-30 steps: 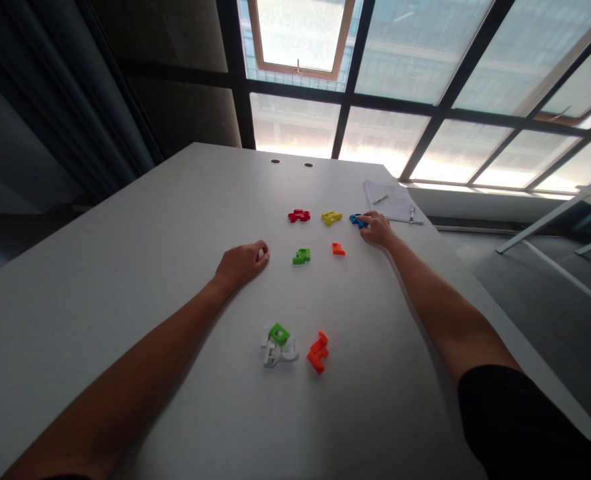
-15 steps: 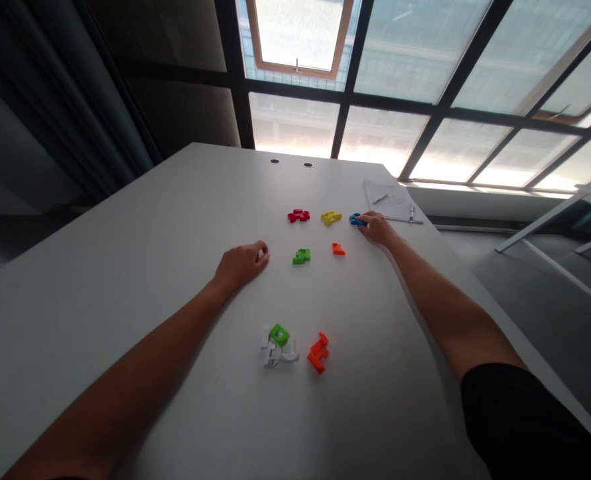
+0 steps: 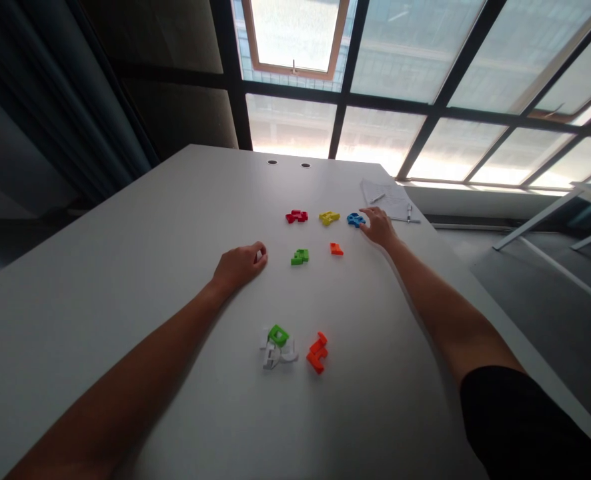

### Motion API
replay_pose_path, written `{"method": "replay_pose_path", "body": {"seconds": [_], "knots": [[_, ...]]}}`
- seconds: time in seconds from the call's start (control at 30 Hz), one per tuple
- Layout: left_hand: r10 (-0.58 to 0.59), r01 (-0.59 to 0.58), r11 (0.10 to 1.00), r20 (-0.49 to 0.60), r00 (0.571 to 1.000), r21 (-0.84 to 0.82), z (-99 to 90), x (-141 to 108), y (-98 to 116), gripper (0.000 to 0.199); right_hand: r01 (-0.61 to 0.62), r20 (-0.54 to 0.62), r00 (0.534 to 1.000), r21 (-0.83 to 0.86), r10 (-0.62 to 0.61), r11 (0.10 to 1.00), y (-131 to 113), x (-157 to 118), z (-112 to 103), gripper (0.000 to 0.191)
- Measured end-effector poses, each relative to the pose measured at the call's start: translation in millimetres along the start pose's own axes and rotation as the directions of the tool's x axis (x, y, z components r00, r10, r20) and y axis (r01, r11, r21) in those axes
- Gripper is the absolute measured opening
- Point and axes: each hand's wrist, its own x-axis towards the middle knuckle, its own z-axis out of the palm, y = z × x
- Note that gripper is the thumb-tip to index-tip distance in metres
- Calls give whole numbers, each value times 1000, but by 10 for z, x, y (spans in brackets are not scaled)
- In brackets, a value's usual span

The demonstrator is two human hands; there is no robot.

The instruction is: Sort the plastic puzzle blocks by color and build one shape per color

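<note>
At the far right of the white tabletop (image 3: 100,253), the right hand (image 3: 379,228) lay slightly spread, its fingertips (image 3: 365,213) at a blue interlocking plastic block (image 3: 355,220); the left hand (image 3: 239,265) rested curled, nothing clearly held.

On the white desk (image 3: 125,253), the right hand (image 3: 378,228) rests with its fingertips just beside a blue plastic puzzle piece (image 3: 355,220), near a sheet of paper (image 3: 385,200) at the far right corner. The curled left hand (image 3: 239,265) rests on the desk near a green puzzle piece (image 3: 300,257), with a red puzzle piece (image 3: 296,216), a yellow puzzle piece (image 3: 329,217) and a small orange puzzle piece (image 3: 336,249) farther along.
</note>
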Motion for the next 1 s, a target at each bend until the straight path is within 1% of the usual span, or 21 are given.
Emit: {"method": "replay_pose_path", "body": {"seconds": [0.1, 0.17, 0.2, 0.27, 0.3, 0.37, 0.4, 0.47, 0.53, 0.57, 0.6, 0.63, 0.67, 0.7, 0.73, 0.77, 0.83, 0.9, 1.0], "knots": [[6, -6, 1000, 0, 1000, 2, 11, 4, -5, 31, -78, -173, 980, 120, 98, 990, -128, -220, -19, 43], [13, -13, 1000, -1, 1000, 1, 16, 9, -8, 31, -112, -228, 962, 166, 149, 980, -222, -378, -45, 42], [14, -14, 1000, -2, 1000, 0, 17, 12, -10, 31, -109, -228, 962, 176, 148, 978, -274, -457, -64, 41], [16, -16, 1000, -8, 1000, -4, 16, 15, -13, 31, -59, -192, 977, 196, 98, 979, -401, -628, -116, 35], [17, -17, 1000, -11, 1000, -5, 14, 16, -14, 31, -8, -158, 986, 220, 44, 975, -481, -727, -150, 33], [23, -23, 1000, -17, 1000, -5, 8, 15, -13, 30, 117, -98, 991, 301, -92, 947, -680, -964, -239, 28], [25, -25, 1000, -20, 999, -4, 5, 14, -11, 30, 197, -75, 980, 368, -182, 909, -798, -1101, -296, 26], [26, -26, 1000, -21, 999, -1, 1, 13, -9, 30, 345, -61, 928, 507, -367, 790, -1061, -1389, -433, 21], [22, -22, 1000, -13, 1000, 1, -1, 14, -9, 31, 416, -42, 863, 625, -504, 661, -1329, -1646, -588, 22], [18, -18, 1000, -9, 1000, 3, -1, 15, -10, 31, 438, -30, 818, 681, -574, 587, -1454, -1746, -661, 24], [14, -14, 1000, -7, 1000, 5, 0, 16, -12, 32, 454, -18, 762, 728, -647, 514, -1565, -1821, -726, 24], [11, -11, 1000, -7, 1000, 5, 0, 17, -14, 32, 456, 8, 711, 756, -704, 469, -1659, -1870, -778, 22], [10, -10, 1000, -8, 1000, 5, 0, 17, -17, 32, 463, 16, 670, 773, -742, 434, -1734, -1895, -815, 20], [10, -10, 1000, -10, 1000, 4, -1, 17, -20, 32, 464, 26, 641, 783, -767, 415, -1786, -1899, -838, 17], [12, -12, 1000, -13, 1000, 2, -3, 16, -23, 32, 465, 34, 629, 785, -777, 410, -1817, -1888, -846, 15], [14, -14, 1000, -15, 1000, 0, -6, 15, -24, 33, 467, 38, 627, 780, -778, 415, -1826, -1867, -842, 14], [17, -17, 1000, -16, 1000, -3, -12, 12, -27, 33, 477, 51, 648, 751, -760, 457, -1790, -1813, -805, 13], [21, -21, 1000, -17, 1000, -5, -17, 10, -28, 32, 498, 53, 691, 688, -721, 528, -1700, -1757, -742, 14], [24, -24, 1000, -18, 1000, -5, -18, 13, -33, 32, 506, 32, 778, 561, -628, 655, -1514, -1676, -625, 18]]}}
